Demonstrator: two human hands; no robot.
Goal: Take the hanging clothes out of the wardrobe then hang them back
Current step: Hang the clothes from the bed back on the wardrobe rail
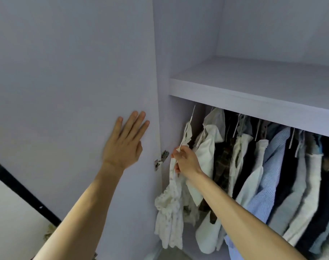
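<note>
White frilly top [171, 209] at the far left of the row, hook up under the shelf [253, 99]. Pinched at its thin hanger by the right hand [185, 162]. Left hand [125, 142] spread flat on the open door [66, 72], holding it back.

Looks like the start of taking out, or the end of hanging back; hard to tell which. To take out: lift up, slip the hook off, pull back.

Close on the right, more clothes [263, 175] packed tight, white, blue and dark. Could snag. Metal hinge [161, 160] just beside the fingers.
</note>
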